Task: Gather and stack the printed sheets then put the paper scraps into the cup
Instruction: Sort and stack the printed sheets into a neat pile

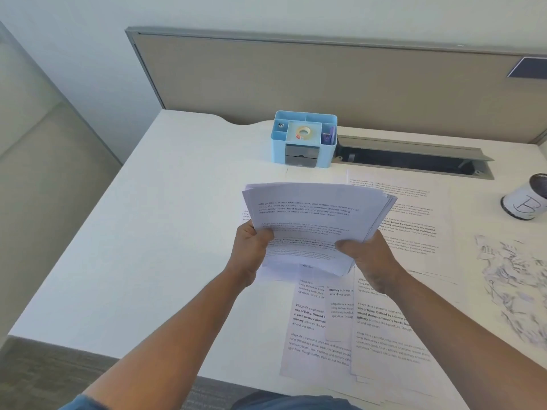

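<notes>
The person holds a bundle of printed sheets (310, 220) above the white desk (165, 232). The left hand (251, 250) grips the bundle's near left edge, thumb on top and fingers curled beneath; the right hand (367, 255) pinches the near right side the same way. The bundle is uneven, its far edges fanned and sagging.

More sheets (349, 327) lie flat and overlapping on the desk beneath and to the right of the hands. The paper scraps (515, 279) sit in a loose pile at the right edge, and the cup (527, 199) stands beyond them, well apart from the hands.

To do this step well, the person would likely loosen both grips a little and tap the bundle's long edge on the desk so the sheets square up before adding the rest. Sliding the loose sheets together first would probably save lifting them one at a time.

The top sheet begins "Village life is a peaceful, close-knit, and nature-connected way of living." The cup carries a hand-drawn "B". A blue desk organiser (305, 140) holding a roll of tape stands at the back.
</notes>
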The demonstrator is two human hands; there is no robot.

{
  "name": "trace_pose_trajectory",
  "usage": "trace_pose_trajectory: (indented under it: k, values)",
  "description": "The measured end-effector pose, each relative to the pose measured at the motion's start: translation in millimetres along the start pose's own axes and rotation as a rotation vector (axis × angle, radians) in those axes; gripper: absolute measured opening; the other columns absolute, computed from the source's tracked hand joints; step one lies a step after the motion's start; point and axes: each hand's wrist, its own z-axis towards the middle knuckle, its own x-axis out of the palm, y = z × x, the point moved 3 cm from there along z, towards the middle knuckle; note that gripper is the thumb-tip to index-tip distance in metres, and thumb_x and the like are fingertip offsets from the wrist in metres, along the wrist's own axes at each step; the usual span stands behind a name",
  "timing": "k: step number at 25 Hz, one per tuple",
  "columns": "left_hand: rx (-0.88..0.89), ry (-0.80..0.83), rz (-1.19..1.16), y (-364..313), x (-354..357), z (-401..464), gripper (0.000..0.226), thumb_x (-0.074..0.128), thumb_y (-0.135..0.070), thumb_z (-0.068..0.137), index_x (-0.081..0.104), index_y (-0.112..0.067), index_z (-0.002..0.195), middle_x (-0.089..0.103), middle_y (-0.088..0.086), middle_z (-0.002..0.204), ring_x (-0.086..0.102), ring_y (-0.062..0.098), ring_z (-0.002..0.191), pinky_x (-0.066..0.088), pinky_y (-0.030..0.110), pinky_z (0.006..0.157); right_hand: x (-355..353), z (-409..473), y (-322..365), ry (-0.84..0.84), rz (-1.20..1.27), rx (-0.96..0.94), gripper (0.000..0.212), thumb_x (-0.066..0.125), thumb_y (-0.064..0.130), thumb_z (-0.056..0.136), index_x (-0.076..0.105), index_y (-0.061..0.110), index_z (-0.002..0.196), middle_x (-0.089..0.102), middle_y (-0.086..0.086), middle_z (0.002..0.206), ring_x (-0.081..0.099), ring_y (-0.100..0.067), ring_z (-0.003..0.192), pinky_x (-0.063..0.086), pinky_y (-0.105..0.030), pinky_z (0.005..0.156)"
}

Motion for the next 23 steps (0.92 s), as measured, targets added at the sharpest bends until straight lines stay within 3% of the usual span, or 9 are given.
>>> trace_pose_trajectory:
  k: [4, 7, 10, 13, 17, 20, 23]
  values:
    - [-0.03, 0.051, 0.013, 8, -2, -5, 0.037, 0.051, 0.0, 0.084, 0.077, -0.019, 0.101, 0.079, -0.002, 0.102, 0.071, 0.016, 0.094, 0.056, 0.028, 0.081, 5, -4, -10, -0.024, 0.015, 0.034, 0.048, 0.061, -0.016, 0.089, 0.072, 0.026, 0.11, 0.078, 0.004, 0.111, 0.072, -0.014, 0.107, 0.051, -0.041, 0.104]
    - [-0.036, 0.052, 0.048, 13, -6, -3, 0.039, 0.05, 0.004, 0.088, 0.078, -0.019, 0.103, 0.079, 0.001, 0.106, 0.072, 0.023, 0.101, 0.058, 0.037, 0.091, 5, -5, -18, -0.054, -0.008, 0.053, 0.041, 0.066, -0.01, 0.09, 0.072, 0.026, 0.11, 0.078, 0.004, 0.112, 0.072, -0.016, 0.109, 0.051, -0.043, 0.106]
    - [-0.056, 0.071, 0.091, 22, -10, 0, 0.035, 0.056, -0.007, 0.086, 0.077, -0.018, 0.111, 0.078, 0.003, 0.112, 0.072, 0.027, 0.11, 0.055, 0.047, 0.102, 6, -5, -30, -0.034, 0.007, 0.103, 0.039, 0.069, -0.004, 0.092, 0.071, 0.026, 0.117, 0.076, 0.004, 0.118, 0.069, -0.019, 0.116, 0.047, -0.048, 0.111]
    - [-0.082, 0.118, 0.145, 33, -14, 1, 0.028, 0.065, -0.014, 0.094, 0.074, -0.018, 0.12, 0.077, -0.001, 0.117, 0.07, 0.024, 0.115, 0.051, 0.048, 0.108, 5, -5, -39, -0.028, 0.027, 0.135, 0.038, 0.075, 0.005, 0.091, 0.069, 0.023, 0.124, 0.075, 0.003, 0.122, 0.067, -0.017, 0.12, 0.043, -0.049, 0.115]
    - [-0.106, 0.142, 0.193, 31, -12, 9, 0.026, 0.06, -0.005, 0.102, 0.072, -0.02, 0.119, 0.078, -0.005, 0.113, 0.073, 0.018, 0.11, 0.055, 0.04, 0.102, -4, 0, -40, -0.068, 0.011, 0.161, 0.034, 0.078, 0.021, 0.09, 0.07, 0.014, 0.122, 0.076, 0.003, 0.118, 0.068, -0.015, 0.118, 0.042, -0.048, 0.116]
    - [-0.18, 0.191, 0.175, 29, -9, 19, 0.025, 0.064, -0.002, 0.099, 0.069, -0.015, 0.12, 0.079, 0.0, 0.112, 0.074, 0.023, 0.107, 0.059, 0.042, 0.097, -9, 6, -43, -0.127, -0.002, 0.19, 0.032, 0.079, 0.021, 0.089, 0.071, 0.012, 0.118, 0.078, -0.001, 0.113, 0.071, -0.023, 0.112, 0.049, -0.051, 0.109]
    - [-0.217, 0.164, 0.238, 28, -9, 29, 0.034, 0.071, -0.008, 0.096, 0.061, -0.011, 0.128, 0.077, 0.002, 0.111, 0.075, 0.018, 0.1, 0.06, 0.035, 0.089, -15, 10, -43, -0.171, 0.019, 0.226, 0.026, 0.076, 0.012, 0.091, 0.072, 0.01, 0.117, 0.078, -0.005, 0.111, 0.073, -0.028, 0.106, 0.054, -0.052, 0.1]
